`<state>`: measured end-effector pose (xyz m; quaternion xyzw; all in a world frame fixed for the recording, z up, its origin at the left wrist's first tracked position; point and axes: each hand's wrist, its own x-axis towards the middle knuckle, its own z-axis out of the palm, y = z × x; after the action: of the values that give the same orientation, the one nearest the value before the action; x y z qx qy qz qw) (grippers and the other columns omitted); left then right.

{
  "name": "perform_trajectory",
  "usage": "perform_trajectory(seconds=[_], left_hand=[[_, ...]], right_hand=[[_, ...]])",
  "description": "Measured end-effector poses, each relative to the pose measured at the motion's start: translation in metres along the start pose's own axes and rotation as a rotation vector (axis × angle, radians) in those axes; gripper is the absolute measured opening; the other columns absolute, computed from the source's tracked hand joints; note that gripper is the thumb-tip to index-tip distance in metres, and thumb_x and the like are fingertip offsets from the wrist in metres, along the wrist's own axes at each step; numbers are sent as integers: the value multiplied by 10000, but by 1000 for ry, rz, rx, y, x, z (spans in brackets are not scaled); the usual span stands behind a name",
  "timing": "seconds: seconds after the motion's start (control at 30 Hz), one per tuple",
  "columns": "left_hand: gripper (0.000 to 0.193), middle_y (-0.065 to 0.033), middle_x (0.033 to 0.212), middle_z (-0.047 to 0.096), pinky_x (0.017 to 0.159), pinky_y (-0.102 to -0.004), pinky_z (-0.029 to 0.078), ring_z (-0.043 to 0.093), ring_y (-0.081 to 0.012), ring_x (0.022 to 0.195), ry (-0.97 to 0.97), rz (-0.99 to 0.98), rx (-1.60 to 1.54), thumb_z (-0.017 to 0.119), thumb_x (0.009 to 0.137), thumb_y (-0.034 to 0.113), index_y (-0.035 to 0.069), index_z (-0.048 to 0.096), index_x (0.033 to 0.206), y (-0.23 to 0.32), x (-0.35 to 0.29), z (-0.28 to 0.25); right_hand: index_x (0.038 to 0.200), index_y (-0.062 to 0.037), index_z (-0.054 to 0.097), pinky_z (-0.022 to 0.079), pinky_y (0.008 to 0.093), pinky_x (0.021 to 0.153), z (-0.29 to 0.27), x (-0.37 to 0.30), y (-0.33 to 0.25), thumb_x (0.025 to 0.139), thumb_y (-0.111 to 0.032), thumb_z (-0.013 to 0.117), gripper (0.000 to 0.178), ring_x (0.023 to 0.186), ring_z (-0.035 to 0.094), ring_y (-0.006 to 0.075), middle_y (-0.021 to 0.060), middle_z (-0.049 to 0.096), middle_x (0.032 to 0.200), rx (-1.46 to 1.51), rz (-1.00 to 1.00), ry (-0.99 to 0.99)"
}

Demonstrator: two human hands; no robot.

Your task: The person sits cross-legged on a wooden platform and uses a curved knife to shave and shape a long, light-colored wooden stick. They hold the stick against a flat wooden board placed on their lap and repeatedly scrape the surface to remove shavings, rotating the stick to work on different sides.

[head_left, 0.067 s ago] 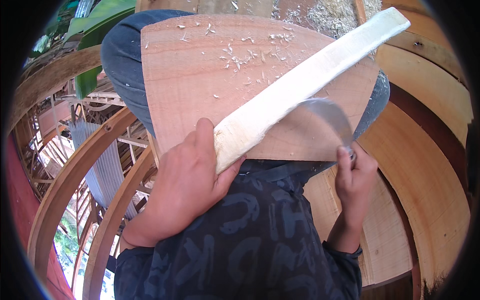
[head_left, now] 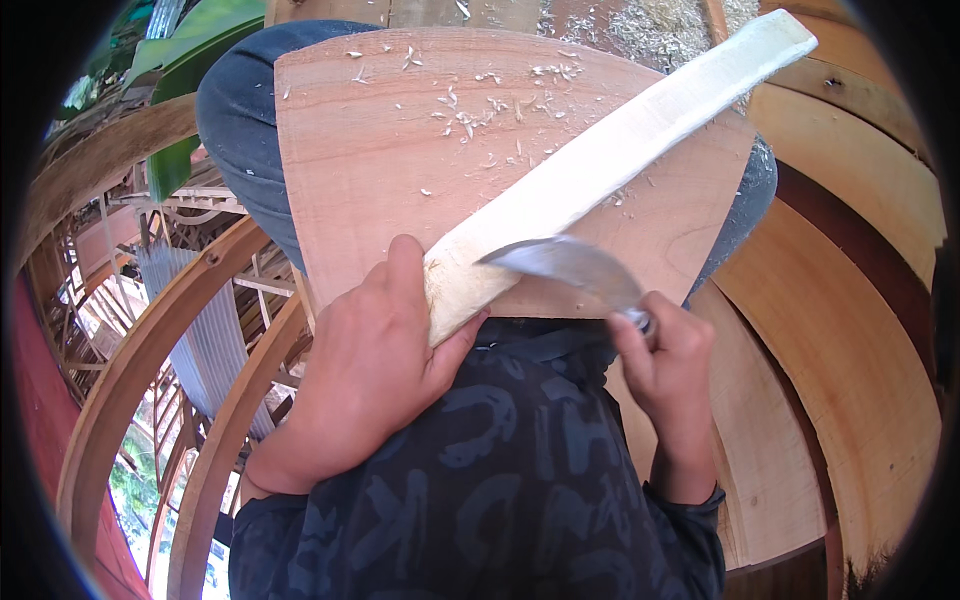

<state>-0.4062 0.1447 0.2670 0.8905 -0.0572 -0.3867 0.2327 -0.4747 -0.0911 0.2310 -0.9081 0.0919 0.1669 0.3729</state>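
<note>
Evidently midway through paring down a long, pale, squared wooden bar (head_left: 620, 135), judging by the small whitish shavings (head_left: 465, 122) scattered toward 12 o'clock. Lying aslant over a broad, flat, reddish-brown wooden board (head_left: 360, 190) set across the lap, from near the middle of view out between 1 and 2 o'clock. Clasped at the near end by the left hand (head_left: 365, 370), toward 8 o'clock. Gripping with the right hand (head_left: 670, 352), toward 4 o'clock, the mostly hidden handle of a curved, silver, metal-bladed knife (head_left: 575, 266), pointed between 9 and 10 o'clock and overlapping the near part of the bar. Cannot tell whether touching the wood or passing just above. Next, probably calls for bracing the bar firmly, laying the edge shallow along the wood and stroking away from the left hand, perilously near the tip.
</note>
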Motion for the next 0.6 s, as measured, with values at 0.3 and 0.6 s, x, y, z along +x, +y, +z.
perform_trajectory(seconds=[0.3,0.6], left_hand=[[396,-276,776,597,641,-512,453,589,-485,758,-9,-21,-26,681,848,265,9,410,982,-5,-1,-2],[373,-196,806,549,670,-452,460,579,-387,753,39,27,137,701,792,224,5,454,965,-9,-6,3]], right_hand=[[671,2,556,356,341,424,-28,26,24,856,-278,686,359,403,470,204,115,458,482,15,243,183],[645,2,517,314,305,412,-28,35,15,876,-298,689,416,393,395,119,77,393,436,-67,193,302]])
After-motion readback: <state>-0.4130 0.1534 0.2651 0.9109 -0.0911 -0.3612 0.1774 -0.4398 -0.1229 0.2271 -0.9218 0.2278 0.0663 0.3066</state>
